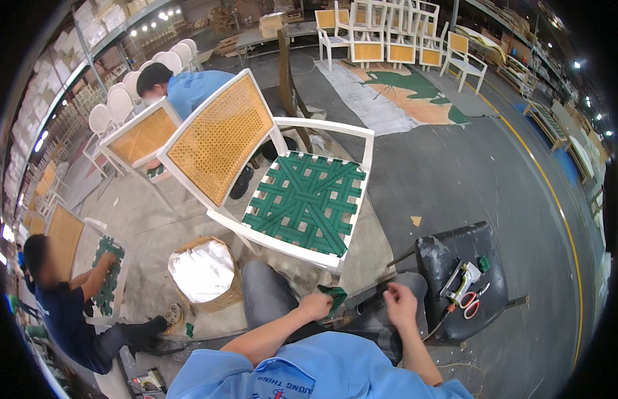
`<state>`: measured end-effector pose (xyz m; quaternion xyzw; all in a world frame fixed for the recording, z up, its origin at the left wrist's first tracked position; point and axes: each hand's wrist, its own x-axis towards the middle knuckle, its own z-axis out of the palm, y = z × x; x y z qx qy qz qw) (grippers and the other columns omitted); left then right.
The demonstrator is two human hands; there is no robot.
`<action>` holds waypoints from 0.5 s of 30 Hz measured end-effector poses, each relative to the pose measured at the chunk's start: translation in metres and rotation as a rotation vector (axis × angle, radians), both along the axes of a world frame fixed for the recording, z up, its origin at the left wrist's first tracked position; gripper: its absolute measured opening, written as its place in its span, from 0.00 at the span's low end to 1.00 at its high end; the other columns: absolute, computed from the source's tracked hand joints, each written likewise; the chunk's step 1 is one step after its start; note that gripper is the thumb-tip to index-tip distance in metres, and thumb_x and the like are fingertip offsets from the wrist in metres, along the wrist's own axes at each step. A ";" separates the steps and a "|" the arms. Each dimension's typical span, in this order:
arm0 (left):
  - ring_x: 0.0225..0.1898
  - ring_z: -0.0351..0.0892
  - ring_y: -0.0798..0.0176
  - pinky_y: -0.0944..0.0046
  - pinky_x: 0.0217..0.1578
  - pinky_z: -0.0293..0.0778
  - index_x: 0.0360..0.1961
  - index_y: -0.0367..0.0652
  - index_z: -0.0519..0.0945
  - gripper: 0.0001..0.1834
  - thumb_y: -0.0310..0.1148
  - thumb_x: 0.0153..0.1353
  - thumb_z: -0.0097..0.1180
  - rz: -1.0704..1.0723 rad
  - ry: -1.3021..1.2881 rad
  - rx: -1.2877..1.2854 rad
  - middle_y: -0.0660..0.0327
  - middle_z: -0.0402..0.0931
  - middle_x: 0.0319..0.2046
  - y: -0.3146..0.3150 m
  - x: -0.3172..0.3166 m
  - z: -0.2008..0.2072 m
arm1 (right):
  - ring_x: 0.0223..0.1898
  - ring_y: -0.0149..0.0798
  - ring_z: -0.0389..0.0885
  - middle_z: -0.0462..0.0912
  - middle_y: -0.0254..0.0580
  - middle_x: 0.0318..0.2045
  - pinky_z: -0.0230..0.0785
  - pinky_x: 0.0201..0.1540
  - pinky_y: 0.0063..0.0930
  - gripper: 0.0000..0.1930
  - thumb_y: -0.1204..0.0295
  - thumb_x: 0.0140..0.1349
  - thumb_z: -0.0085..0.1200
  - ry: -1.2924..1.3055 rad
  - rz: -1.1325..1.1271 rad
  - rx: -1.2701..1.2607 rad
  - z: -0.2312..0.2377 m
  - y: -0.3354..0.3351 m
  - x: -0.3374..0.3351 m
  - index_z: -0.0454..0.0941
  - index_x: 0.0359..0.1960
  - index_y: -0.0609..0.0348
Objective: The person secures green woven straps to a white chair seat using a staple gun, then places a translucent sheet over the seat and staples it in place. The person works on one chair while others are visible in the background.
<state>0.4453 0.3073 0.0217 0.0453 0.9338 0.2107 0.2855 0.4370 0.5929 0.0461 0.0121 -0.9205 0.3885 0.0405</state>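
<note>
Green webbing strip (334,299) sits bunched in your left hand (315,306), its visible part showing toward two o'clock of the knuckles, just in front of your lap. Your left hand is closed around it, so that one is nearer; your right hand (401,305), at three o'clock from it, is half-curled and looks empty. The relation that seems to count is strip to white armchair (302,255): its woven seat (305,197) lies at twelve o'clock from your left hand and between ten and eleven from your right, with the cane backrest (219,136) toward ten, so the chair's front-to-back line runs four to ten. From your right hand, the staple gun (461,282) lies toward two. Your fist covers part of the strip; its full length and long axis can't be read, and the seat's underside is hidden.
</note>
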 end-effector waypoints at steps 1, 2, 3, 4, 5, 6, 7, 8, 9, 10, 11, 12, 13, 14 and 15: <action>0.52 0.87 0.47 0.49 0.51 0.81 0.49 0.48 0.89 0.19 0.45 0.66 0.56 -0.023 -0.268 -0.021 0.52 0.88 0.50 -0.005 0.003 -0.008 | 0.47 0.46 0.85 0.88 0.41 0.45 0.71 0.52 0.45 0.17 0.60 0.63 0.67 0.052 0.076 0.272 0.003 -0.012 0.003 0.87 0.51 0.51; 0.54 0.87 0.47 0.47 0.54 0.80 0.52 0.49 0.89 0.21 0.46 0.68 0.55 -0.251 -0.299 -0.074 0.51 0.87 0.51 -0.010 0.007 -0.016 | 0.47 0.46 0.85 0.88 0.41 0.43 0.70 0.51 0.46 0.16 0.60 0.62 0.67 0.062 0.107 0.290 0.006 -0.019 0.002 0.88 0.49 0.50; 0.56 0.85 0.45 0.46 0.57 0.78 0.53 0.48 0.90 0.23 0.51 0.70 0.54 -0.291 -0.346 -0.089 0.49 0.87 0.53 -0.014 0.012 -0.023 | 0.47 0.47 0.84 0.88 0.41 0.41 0.69 0.51 0.47 0.15 0.60 0.61 0.67 0.075 0.144 0.300 0.010 -0.029 0.000 0.88 0.47 0.49; 0.57 0.85 0.45 0.47 0.58 0.77 0.56 0.49 0.88 0.24 0.52 0.71 0.53 -0.346 -0.365 -0.081 0.49 0.86 0.54 -0.009 0.009 -0.022 | 0.47 0.48 0.84 0.88 0.40 0.39 0.68 0.51 0.48 0.15 0.59 0.60 0.67 0.081 0.166 0.331 0.012 -0.030 -0.001 0.88 0.46 0.49; 0.58 0.84 0.45 0.48 0.59 0.77 0.59 0.50 0.86 0.26 0.54 0.72 0.52 -0.399 -0.385 -0.077 0.50 0.86 0.55 -0.006 0.008 -0.021 | 0.47 0.48 0.84 0.88 0.40 0.39 0.69 0.51 0.47 0.15 0.59 0.61 0.67 0.040 0.166 0.326 0.013 -0.030 -0.005 0.88 0.47 0.50; 0.58 0.84 0.44 0.48 0.59 0.77 0.62 0.49 0.84 0.27 0.53 0.73 0.52 -0.334 -0.321 -0.052 0.50 0.85 0.56 -0.002 0.009 -0.021 | 0.46 0.47 0.85 0.88 0.41 0.39 0.70 0.51 0.46 0.16 0.59 0.62 0.67 -0.001 0.161 0.328 0.014 -0.027 -0.009 0.88 0.48 0.51; 0.58 0.84 0.43 0.47 0.59 0.77 0.64 0.48 0.82 0.27 0.52 0.73 0.51 -0.266 -0.260 -0.028 0.50 0.85 0.57 0.000 0.011 -0.021 | 0.45 0.47 0.85 0.89 0.41 0.39 0.72 0.51 0.45 0.16 0.59 0.62 0.67 -0.043 0.158 0.328 0.015 -0.025 -0.014 0.88 0.48 0.52; 0.59 0.84 0.43 0.47 0.59 0.77 0.66 0.47 0.80 0.28 0.51 0.73 0.51 -0.190 -0.197 -0.008 0.51 0.85 0.58 -0.002 0.012 -0.020 | 0.45 0.47 0.86 0.89 0.42 0.39 0.73 0.51 0.44 0.17 0.59 0.64 0.66 -0.113 0.153 0.264 0.017 -0.026 -0.019 0.88 0.50 0.53; 0.58 0.85 0.44 0.47 0.58 0.78 0.68 0.47 0.78 0.29 0.51 0.74 0.50 -0.071 -0.113 0.101 0.51 0.84 0.58 -0.007 0.010 -0.020 | 0.45 0.47 0.86 0.89 0.44 0.40 0.74 0.51 0.43 0.17 0.58 0.66 0.64 -0.185 0.150 0.200 0.018 -0.029 -0.026 0.87 0.51 0.53; 0.57 0.85 0.45 0.47 0.57 0.78 0.70 0.46 0.76 0.30 0.51 0.75 0.48 0.048 -0.025 0.205 0.52 0.84 0.59 -0.014 0.005 -0.017 | 0.45 0.47 0.87 0.89 0.45 0.41 0.75 0.51 0.41 0.17 0.58 0.68 0.63 -0.253 0.147 0.132 0.021 -0.033 -0.034 0.87 0.52 0.54; 0.55 0.86 0.46 0.46 0.56 0.79 0.72 0.45 0.74 0.30 0.52 0.76 0.47 0.169 0.063 0.308 0.52 0.84 0.60 -0.023 0.003 -0.015 | 0.46 0.48 0.88 0.90 0.47 0.42 0.76 0.52 0.41 0.18 0.57 0.69 0.61 -0.228 0.165 0.038 0.024 -0.039 -0.044 0.87 0.52 0.55; 0.53 0.86 0.48 0.47 0.54 0.79 0.71 0.44 0.73 0.30 0.52 0.78 0.46 0.466 -0.006 0.601 0.50 0.84 0.57 -0.032 0.001 -0.013 | 0.46 0.49 0.88 0.90 0.48 0.43 0.76 0.53 0.41 0.19 0.55 0.71 0.60 -0.204 0.186 -0.056 0.025 -0.049 -0.055 0.87 0.52 0.55; 0.50 0.87 0.50 0.48 0.51 0.80 0.71 0.43 0.72 0.30 0.53 0.79 0.44 0.762 -0.080 0.889 0.49 0.85 0.55 -0.043 -0.002 -0.008 | 0.46 0.51 0.89 0.90 0.50 0.44 0.77 0.54 0.41 0.19 0.54 0.72 0.58 -0.186 0.205 -0.155 0.027 -0.059 -0.064 0.87 0.52 0.55; 0.49 0.86 0.51 0.49 0.50 0.80 0.73 0.43 0.68 0.32 0.54 0.80 0.43 1.011 -0.077 1.081 0.49 0.83 0.55 -0.056 -0.001 -0.002 | 0.51 0.47 0.89 0.90 0.52 0.47 0.76 0.58 0.38 0.21 0.54 0.76 0.54 -0.161 0.290 -0.193 0.031 -0.075 -0.071 0.86 0.55 0.57; 0.48 0.85 0.52 0.51 0.49 0.79 0.75 0.43 0.64 0.33 0.55 0.80 0.42 1.237 -0.082 1.287 0.49 0.82 0.54 -0.061 -0.006 0.009 | 0.51 0.46 0.88 0.90 0.51 0.47 0.76 0.58 0.37 0.21 0.54 0.77 0.52 -0.163 0.308 -0.260 0.034 -0.086 -0.082 0.86 0.56 0.58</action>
